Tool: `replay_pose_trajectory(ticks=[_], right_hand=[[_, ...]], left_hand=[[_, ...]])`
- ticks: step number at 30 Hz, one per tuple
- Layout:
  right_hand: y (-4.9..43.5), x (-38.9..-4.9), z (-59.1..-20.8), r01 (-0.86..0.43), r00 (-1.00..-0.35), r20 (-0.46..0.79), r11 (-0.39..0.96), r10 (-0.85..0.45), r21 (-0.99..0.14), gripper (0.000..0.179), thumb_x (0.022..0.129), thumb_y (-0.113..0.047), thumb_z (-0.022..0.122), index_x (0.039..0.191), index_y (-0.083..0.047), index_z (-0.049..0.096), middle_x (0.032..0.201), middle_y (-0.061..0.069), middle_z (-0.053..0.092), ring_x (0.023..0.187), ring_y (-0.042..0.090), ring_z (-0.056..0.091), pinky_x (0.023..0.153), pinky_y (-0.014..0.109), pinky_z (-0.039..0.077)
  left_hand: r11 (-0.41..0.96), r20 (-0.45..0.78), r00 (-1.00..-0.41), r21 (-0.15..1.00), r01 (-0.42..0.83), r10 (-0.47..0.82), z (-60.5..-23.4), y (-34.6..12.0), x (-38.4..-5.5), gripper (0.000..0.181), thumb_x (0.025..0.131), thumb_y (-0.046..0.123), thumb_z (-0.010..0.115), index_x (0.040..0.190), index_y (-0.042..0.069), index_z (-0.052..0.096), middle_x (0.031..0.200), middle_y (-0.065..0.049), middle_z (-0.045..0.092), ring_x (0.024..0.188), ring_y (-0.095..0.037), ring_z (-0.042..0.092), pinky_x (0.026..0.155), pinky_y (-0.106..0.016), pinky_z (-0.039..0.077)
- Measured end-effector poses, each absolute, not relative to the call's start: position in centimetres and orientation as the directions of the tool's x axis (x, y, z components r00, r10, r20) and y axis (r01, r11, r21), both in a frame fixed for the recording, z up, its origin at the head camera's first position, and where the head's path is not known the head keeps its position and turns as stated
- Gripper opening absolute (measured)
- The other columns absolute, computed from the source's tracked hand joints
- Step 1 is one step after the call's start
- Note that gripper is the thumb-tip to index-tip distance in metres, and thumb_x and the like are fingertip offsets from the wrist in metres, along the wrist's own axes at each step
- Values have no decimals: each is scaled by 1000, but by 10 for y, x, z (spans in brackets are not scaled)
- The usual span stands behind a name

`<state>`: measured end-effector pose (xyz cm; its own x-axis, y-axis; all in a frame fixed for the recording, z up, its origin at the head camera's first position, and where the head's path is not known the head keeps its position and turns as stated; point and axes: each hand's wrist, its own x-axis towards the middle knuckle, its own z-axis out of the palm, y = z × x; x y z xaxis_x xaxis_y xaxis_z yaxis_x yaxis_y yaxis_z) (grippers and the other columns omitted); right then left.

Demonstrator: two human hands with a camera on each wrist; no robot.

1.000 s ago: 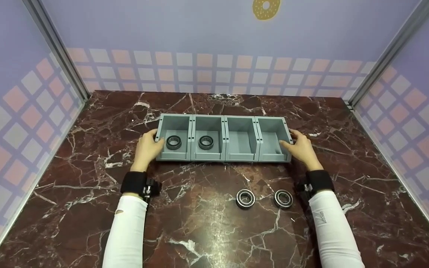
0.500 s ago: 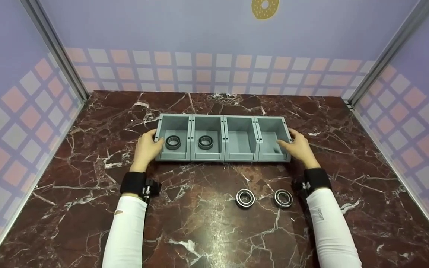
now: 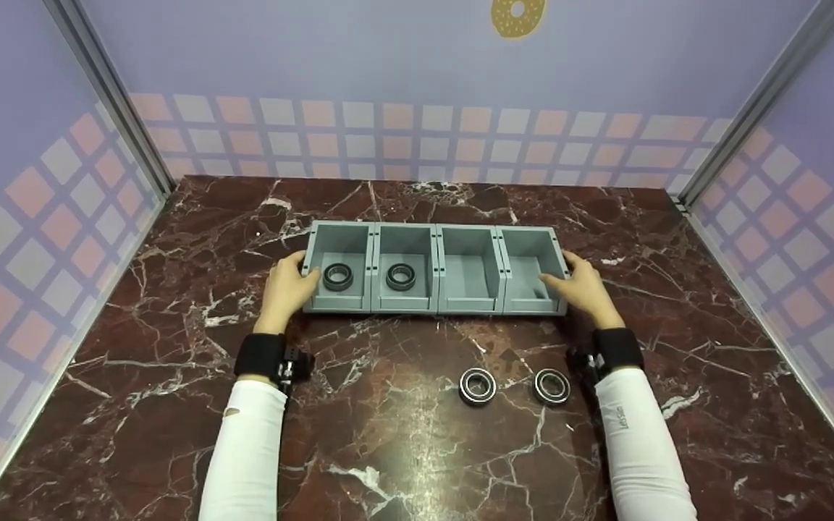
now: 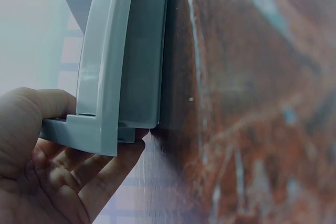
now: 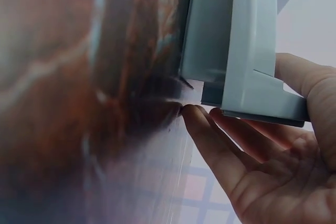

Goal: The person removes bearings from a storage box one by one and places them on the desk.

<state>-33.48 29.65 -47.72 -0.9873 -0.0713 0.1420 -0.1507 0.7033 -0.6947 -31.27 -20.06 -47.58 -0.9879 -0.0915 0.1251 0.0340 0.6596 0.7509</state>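
Observation:
A row of joined grey storage bins (image 3: 437,304) stands on the marble table between both hands. My left hand (image 3: 288,289) grips its left end, thumb over the side wall and fingers along the outside. At the opposite end my right hand (image 3: 585,291) holds the right wall the same way, its thumb inside the last bin. One black-rimmed bearing (image 3: 338,277) lies in the leftmost bin, and another bearing (image 3: 401,276) lies in the bin beside it. Both wrist views show the bin wall (image 4: 107,66) between thumb and fingers, with fingertips close to the tabletop.
Two more bearings, a left one (image 3: 477,386) and a right one (image 3: 552,387), lie flat on the marble table (image 3: 388,449) in front of the bins, near the right forearm. Tiled-pattern panels (image 3: 417,137) enclose the table at the back and sides.
The right forearm and wrist have shifted slightly inward to the left. Both hands keep hold of the bins, and the bins and bearings stay in place.

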Motion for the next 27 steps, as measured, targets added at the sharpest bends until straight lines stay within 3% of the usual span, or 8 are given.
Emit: replay_pose_trajectory(ticks=[11, 18, 23, 27], right_hand=[[296, -334, -477, -166, -984, 162, 702, -73, -692, 60, 92, -8, 69, 144, 15, 49, 131, 36, 61, 117, 50, 61, 99, 59, 47], [296, -333, -478, -158, -985, 161, 724, -66, -672, 61, 89, -4, 63, 145, 15, 47, 128, 35, 63, 107, 46, 64, 94, 58, 49], [295, -333, -477, -153, -986, 155, 730, -65, -666, 59, 89, -2, 61, 144, 14, 49, 123, 35, 65, 95, 39, 65, 88, 55, 50], [295, -333, -477, -151, -986, 152, 731, -65, -665, 55, 89, -1, 61, 141, 14, 53, 120, 34, 67, 95, 39, 65, 88, 55, 51]], left_hand=[[658, 128, -989, 752, 45, -79, -476, -201, -312, 51, 100, 13, 57, 146, -8, 52, 125, -31, 66, 98, -42, 67, 91, -54, 49], [666, 139, -987, 744, 51, -79, -476, -200, -312, 51, 100, 12, 57, 146, -9, 52, 123, -30, 68, 88, -42, 67, 81, -52, 50], [668, 141, -987, 742, 51, -81, -476, -200, -313, 51, 99, 12, 57, 145, -10, 52, 124, -31, 67, 95, -43, 68, 88, -55, 51], [666, 137, -987, 744, 50, -79, -476, -200, -314, 52, 99, 12, 57, 145, -10, 51, 125, -32, 66, 94, -43, 68, 88, -55, 51]])
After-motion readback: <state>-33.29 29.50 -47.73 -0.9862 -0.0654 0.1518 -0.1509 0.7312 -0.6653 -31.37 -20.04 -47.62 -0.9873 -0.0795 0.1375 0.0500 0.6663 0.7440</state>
